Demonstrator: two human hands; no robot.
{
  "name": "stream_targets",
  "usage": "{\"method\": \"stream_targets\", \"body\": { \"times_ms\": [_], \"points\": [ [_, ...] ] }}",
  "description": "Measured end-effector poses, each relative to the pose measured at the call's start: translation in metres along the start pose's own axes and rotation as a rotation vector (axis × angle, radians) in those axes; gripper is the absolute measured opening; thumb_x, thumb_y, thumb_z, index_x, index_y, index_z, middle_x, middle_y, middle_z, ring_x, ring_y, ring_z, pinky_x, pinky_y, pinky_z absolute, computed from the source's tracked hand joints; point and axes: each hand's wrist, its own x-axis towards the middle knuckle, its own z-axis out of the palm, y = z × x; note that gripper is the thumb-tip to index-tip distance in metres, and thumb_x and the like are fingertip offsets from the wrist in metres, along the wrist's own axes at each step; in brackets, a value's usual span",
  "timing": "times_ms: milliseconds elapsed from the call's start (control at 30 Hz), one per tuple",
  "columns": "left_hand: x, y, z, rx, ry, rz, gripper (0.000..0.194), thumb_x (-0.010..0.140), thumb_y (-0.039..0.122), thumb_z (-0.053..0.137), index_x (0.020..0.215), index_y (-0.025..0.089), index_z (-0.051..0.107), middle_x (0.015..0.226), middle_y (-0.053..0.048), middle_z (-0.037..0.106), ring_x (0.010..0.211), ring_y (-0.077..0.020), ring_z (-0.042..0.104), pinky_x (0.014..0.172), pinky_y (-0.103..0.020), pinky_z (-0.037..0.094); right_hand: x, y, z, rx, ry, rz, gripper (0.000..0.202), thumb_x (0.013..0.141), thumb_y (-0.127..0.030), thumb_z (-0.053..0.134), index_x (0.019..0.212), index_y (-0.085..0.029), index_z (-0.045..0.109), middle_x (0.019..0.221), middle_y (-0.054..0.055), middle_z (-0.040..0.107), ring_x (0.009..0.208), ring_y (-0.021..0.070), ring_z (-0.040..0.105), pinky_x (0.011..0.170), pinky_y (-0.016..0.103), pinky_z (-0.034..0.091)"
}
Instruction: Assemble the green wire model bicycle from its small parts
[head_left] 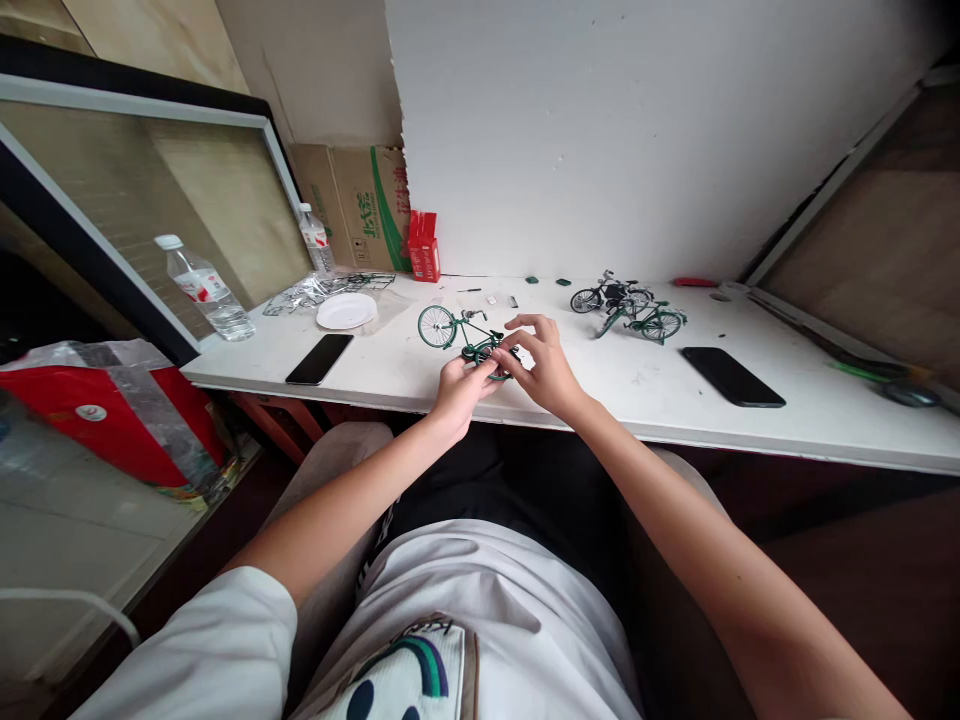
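A green model bicycle (466,330) is held near the table's front edge, its front wheel pointing to the left. My left hand (463,392) grips it low at the rear wheel, fingers closed around that end. My right hand (538,362) is at the rear wheel and seat from the right, thumb and fingers bent onto the bicycle. Fingertips of both hands nearly meet there, and they partly hide the rear wheel. Whether a small part sits between the right fingertips cannot be made out.
Behind to the right stand a black model bicycle (611,295) and another green one (646,322). Phones lie left (320,359) and right (731,377). A white plate (346,311), bottles (214,300), plastic frames and a red box (424,247) are at the left back.
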Motion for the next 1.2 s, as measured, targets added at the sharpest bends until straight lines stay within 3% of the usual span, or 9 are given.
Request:
{"method": "stream_targets", "body": {
  "times_ms": [200, 567, 900, 1200],
  "points": [
    [0.001, -0.001, -0.002, 0.041, -0.013, -0.015, 0.019, 0.086, 0.018, 0.082, 0.103, 0.010, 0.076, 0.106, -0.012, 0.081, 0.095, -0.0223, 0.079, 0.109, -0.050, 0.058, 0.002, 0.006, -0.005, -0.006, -0.040, -0.068, 0.018, 0.106, -0.039, 0.062, 0.101, -0.026, 0.073, 0.127, 0.013, 0.064, 0.123, 0.0334, 0.056, 0.105, 0.054, 0.050],
    [0.001, 0.000, 0.000, 0.055, -0.024, -0.033, 0.032, 0.095, 0.036, 0.080, 0.109, 0.009, 0.072, 0.117, -0.018, 0.080, 0.100, -0.0256, 0.081, 0.109, -0.054, 0.058, 0.005, 0.008, -0.012, 0.029, -0.053, -0.103, 0.021, 0.104, -0.043, 0.066, 0.098, -0.025, 0.077, 0.112, 0.012, 0.070, 0.114, 0.0321, 0.059, 0.100, 0.052, 0.053],
    [0.002, 0.000, -0.002, 0.067, -0.019, -0.035, 0.021, 0.097, 0.028, 0.076, 0.105, 0.010, 0.071, 0.109, -0.014, 0.080, 0.099, -0.0225, 0.079, 0.108, -0.053, 0.060, 0.006, 0.003, -0.014, -0.032, -0.052, -0.161, 0.025, 0.101, -0.047, 0.069, 0.091, -0.025, 0.075, 0.107, 0.011, 0.070, 0.109, 0.0310, 0.057, 0.095, 0.050, 0.053],
    [0.003, 0.002, -0.003, 0.045, -0.005, -0.089, 0.013, 0.098, 0.021, 0.072, 0.094, 0.009, 0.073, 0.092, -0.009, 0.079, 0.087, -0.0183, 0.078, 0.111, -0.054, 0.058, 0.005, 0.008, -0.013, 0.024, -0.129, -0.136, 0.032, 0.097, -0.056, 0.072, 0.099, -0.024, 0.075, 0.105, 0.011, 0.072, 0.105, 0.0313, 0.060, 0.093, 0.050, 0.053]
  ]
}}
